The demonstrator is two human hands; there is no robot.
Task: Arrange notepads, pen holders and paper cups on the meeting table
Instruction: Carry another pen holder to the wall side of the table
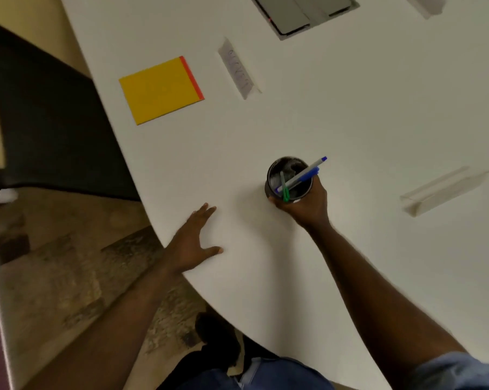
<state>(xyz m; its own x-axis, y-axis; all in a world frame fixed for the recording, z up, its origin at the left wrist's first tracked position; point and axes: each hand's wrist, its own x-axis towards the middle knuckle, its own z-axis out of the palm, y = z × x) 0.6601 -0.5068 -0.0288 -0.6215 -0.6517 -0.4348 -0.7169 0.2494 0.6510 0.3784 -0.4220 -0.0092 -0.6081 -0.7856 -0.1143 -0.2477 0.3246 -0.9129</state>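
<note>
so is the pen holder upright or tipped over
Upright: the dark round pen holder shows its open mouth, pens leaning on the rim, with the right hand in a grip around it on the white table.

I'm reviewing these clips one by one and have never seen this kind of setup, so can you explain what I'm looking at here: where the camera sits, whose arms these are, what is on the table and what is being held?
There is no machine here. One wide-angle camera is worn on a person's head and looks down, so both bare arms reach in from the bottom of the picture. The curved white meeting table fills most of the view. The right hand grips a dark round pen holder standing on the table, with blue pens and a green one inside. The left hand lies flat and open near the table edge, holding nothing. Farther away lie a yellow notepad with an orange-red edge, a folded name card with blurred writing, and another card to the right. A grey panel is set into the tabletop at the top. No paper cups show.
</note>
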